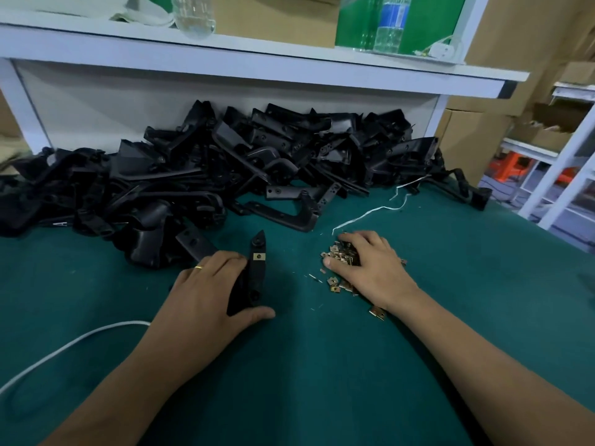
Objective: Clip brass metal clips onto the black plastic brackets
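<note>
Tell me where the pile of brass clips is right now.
In the head view the pile of brass clips lies on the green table, right of centre, under the right hand, to the right of the bracket gripped by the left hand.

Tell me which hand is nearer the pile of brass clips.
Right. The right hand rests on the pile of brass clips, fingers among them. The left hand is off to the pile's left, gripping a black bracket.

A black plastic bracket (254,268) lies lengthwise on the green mat, one brass clip (258,256) seated near its far tip. Loose brass clips (341,255) sit heaped just right. More black brackets (225,165) pile up far behind.
</note>
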### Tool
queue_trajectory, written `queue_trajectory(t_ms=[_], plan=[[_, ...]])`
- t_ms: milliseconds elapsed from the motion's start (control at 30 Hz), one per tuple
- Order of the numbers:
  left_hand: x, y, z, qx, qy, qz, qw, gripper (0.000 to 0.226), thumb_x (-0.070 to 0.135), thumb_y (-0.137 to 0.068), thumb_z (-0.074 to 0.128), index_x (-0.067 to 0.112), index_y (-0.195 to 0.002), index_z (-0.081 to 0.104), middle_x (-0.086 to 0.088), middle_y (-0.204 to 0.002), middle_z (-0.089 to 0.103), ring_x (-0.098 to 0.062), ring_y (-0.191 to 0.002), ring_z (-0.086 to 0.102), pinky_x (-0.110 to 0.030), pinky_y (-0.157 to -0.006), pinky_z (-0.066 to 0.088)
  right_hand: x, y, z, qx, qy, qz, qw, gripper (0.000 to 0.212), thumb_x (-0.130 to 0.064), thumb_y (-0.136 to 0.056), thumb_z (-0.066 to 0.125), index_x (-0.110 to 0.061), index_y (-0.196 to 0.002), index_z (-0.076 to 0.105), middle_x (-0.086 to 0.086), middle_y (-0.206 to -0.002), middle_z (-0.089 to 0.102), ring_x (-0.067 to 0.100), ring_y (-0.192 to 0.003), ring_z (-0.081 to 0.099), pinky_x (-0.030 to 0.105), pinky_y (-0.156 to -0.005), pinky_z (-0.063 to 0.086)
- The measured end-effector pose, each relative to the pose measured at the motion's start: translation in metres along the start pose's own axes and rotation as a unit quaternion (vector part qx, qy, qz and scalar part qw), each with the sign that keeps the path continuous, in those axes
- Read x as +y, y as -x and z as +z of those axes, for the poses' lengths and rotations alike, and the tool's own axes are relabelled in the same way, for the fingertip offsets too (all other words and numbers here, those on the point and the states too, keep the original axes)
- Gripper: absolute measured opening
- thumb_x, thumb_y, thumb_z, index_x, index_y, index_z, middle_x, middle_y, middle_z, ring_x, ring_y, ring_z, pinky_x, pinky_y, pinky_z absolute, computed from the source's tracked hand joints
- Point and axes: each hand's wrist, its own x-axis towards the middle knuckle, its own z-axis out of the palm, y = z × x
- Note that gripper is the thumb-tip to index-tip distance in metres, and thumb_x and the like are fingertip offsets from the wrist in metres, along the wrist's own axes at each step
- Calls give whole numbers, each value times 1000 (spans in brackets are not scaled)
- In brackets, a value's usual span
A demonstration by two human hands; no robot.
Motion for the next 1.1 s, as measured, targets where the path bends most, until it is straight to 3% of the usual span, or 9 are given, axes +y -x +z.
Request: queue_trajectory(t_ms=[100,200,267,367,433,600,800,933,1100], plan=[[-3,1,0,3,11,-7,1000,84,85,-77,53,23,-133,56,17,-130,50,-10,-117,51,-42,-103,49,-2,15,-9,-9,-72,-15,997,73,-85,-88,44,-49,-152,38,-5,-162,34,22,-156,18,41,-124,16],[-3,0,1,3,6,-8,1000,88,91,-78,44,24,-134,54,17,-132,49,-10,-118,52,-42,-103,48,14,48,-11,-56,15,-67,996,96,-102,-74,36,-65,-154,1,-3,-173,-11,11,-156,-26,47,-127,-9],[-2,-1,3,9,0,0,1000,90,92,-77,40,23,-132,56,15,-131,51,-11,-117,53,-40,-101,49,24,55,-9,-70,67,-71,993,111,-106,-67,38,-61,-155,-11,-1,-172,-22,11,-154,-32,50,-128,-10],[0,0,3,14,-4,6,1000,87,91,-78,40,23,-131,55,14,-130,52,-11,-117,52,-39,-100,48,18,33,-7,-71,68,-39,994,120,-108,-63,36,-51,-158,-9,4,-173,-14,18,-158,-21,50,-129,-6],[0,1,2,8,-1,2,1000,86,90,-79,44,23,-132,55,14,-130,52,-12,-118,53,-40,-101,47,10,13,-4,-63,63,-48,995,115,-106,-67,35,-47,-160,2,4,-171,5,22,-160,-3,49,-129,0],[0,0,1,-6,-3,-5,1000,87,86,-76,48,22,-135,55,15,-133,50,-12,-121,52,-40,-104,45,2,-13,5,9,37,-79,996,80,-92,-79,43,-41,-140,53,-14,-139,49,15,-133,40,42,-116,34],[1,-1,3,3,-9,0,1000,88,86,-76,48,21,-134,56,12,-133,53,-12,-121,51,-42,-103,45,4,-14,6,59,-22,-121,991,40,-62,-87,69,-34,-116,72,-14,-135,57,11,-130,48,43,-116,37],[0,0,2,26,-30,2,999,87,84,-74,52,22,-134,57,11,-135,54,-10,-127,43,-39,-108,35,5,-13,5,125,-27,-155,980,17,-42,-87,79,-33,-101,79,-16,-125,62,10,-122,51,44,-112,40],[3,-3,-4,40,-91,-11,995,89,87,-71,49,21,-131,61,4,-139,61,-14,-141,45,-62,-122,19,4,-19,4,108,-10,-154,982,11,-37,-87,80,-31,-96,80,-17,-111,64,11,-112,49,45,-107,43]])
